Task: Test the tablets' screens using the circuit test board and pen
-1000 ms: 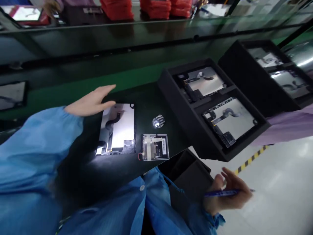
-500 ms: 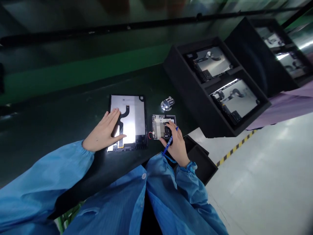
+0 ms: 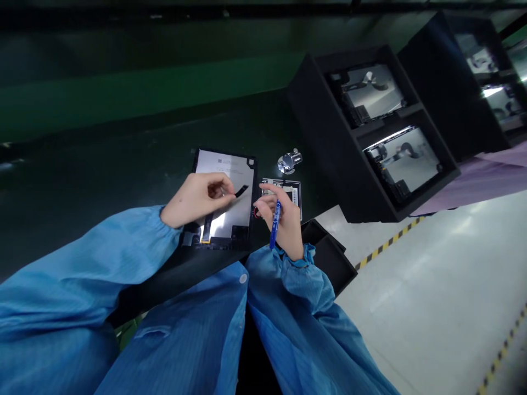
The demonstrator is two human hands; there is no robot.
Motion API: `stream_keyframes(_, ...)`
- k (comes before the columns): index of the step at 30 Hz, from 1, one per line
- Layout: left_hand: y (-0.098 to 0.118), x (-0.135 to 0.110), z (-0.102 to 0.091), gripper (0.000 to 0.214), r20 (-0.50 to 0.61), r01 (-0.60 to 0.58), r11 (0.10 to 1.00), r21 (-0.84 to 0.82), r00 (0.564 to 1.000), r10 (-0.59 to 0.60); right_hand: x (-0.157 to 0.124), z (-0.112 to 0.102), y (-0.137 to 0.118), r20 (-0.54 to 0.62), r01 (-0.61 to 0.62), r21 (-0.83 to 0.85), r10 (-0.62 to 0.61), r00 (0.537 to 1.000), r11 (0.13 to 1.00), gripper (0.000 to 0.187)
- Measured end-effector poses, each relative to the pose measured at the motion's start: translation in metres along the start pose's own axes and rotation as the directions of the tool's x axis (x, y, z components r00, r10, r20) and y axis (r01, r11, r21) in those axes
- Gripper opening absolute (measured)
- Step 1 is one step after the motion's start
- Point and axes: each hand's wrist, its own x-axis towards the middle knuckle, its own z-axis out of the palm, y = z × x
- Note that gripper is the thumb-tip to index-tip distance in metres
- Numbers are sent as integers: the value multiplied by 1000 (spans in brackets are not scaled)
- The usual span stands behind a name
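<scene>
A display panel (image 3: pixel 230 164) lies on the dark table with its silvery back up. My left hand (image 3: pixel 200 198) is over it, thumb and fingers pinching a black flex cable (image 3: pixel 241 191) near its free end, which is lifted off the panel. The cable's lower part runs down to the panel's bottom edge. My right hand (image 3: pixel 288 227) is just right of the panel, fingers bent, with a blue pen (image 3: pixel 275 226) held along it. Partly hidden behind that hand is a small circuit board (image 3: pixel 298 196) with a red wire. Whether the right fingertips touch anything I cannot tell.
A shiny metal piece (image 3: pixel 290 162) sits above the board. To the right stands a black divided box (image 3: pixel 329 156) holding panels, with another black box (image 3: pixel 432 77) behind it. Black trays (image 3: pixel 335 269) are below the table edge. A pinkish sleeve (image 3: pixel 465 184) shows far right.
My left hand has gone from lying flat on the panel to pinching the raised flex cable. The right hand has lifted from the circuit board and shifted left, keeping the pen. The view has shifted slightly.
</scene>
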Motion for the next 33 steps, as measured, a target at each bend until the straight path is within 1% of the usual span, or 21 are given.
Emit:
stream_keyframes(2,8,-10,9,5,9,-103,988,118,995,103,1,9,-1,20,-46,20,46,999,999,38)
stream_keyframes(3,12,-16,13,6,26,-159,974,162,987,157,1,12,-1,26,-57,28,56,998,998,39)
stream_keyframes(5,16,-26,18,10,52,-239,947,213,971,234,-1,15,-2,40,-54,42,53,998,998,35)
stream_keyframes(6,18,-29,20,10,58,-250,944,214,968,243,-2,16,-3,46,-46,51,44,998,998,30)
stream_keyframes(8,20,-31,20,7,49,-203,965,164,979,197,-4,15,-4,58,-25,68,21,998,997,24)
stream_keyframes(10,21,-28,20,14,30,-120,988,93,993,118,-5,12,-5,54,-15,93,10,999,996,23)
stream_keyframes(12,22,-24,21,21,10,-87,993,75,996,87,-7,10,-5,52,-15,128,9,999,992,24)
stream_keyframes(13,23,-22,21,20,2,-99,991,91,995,99,-8,9,-5,55,-20,142,12,998,990,24)
stream_keyframes(16,25,-17,25,13,-20,-187,971,151,981,192,-8,5,-5,48,-39,158,32,998,987,23)
stream_keyframes(18,24,-14,28,12,-41,-223,959,174,972,233,-5,-1,-1,18,-45,143,43,999,989,22)
stream_keyframes(20,19,-9,31,13,-66,-221,956,192,969,237,4,-9,7,-72,-15,61,20,997,998,18)
stream_keyframes(22,13,-2,33,14,-84,-195,960,203,973,215,15,-19,20,-165,46,-104,-63,984,993,18)
stream_keyframes(23,10,1,34,15,-87,-175,963,206,977,197,21,-23,28,-169,77,-192,-110,979,978,21)
stream_keyframes(25,4,6,37,17,-85,-133,969,211,985,153,30,-29,42,-94,127,-325,-165,982,937,29)
stream_keyframes(27,1,9,40,18,-81,-107,970,217,989,127,31,-32,52,-6,144,-394,-159,987,908,33)
stream_keyframes(30,-1,9,44,17,-76,-118,966,231,987,139,21,-30,55,4,120,-439,-132,991,891,32)
stream_keyframes(33,-4,7,50,16,-61,-151,959,241,983,170,6,-25,51,-14,109,-412,-126,992,904,30)
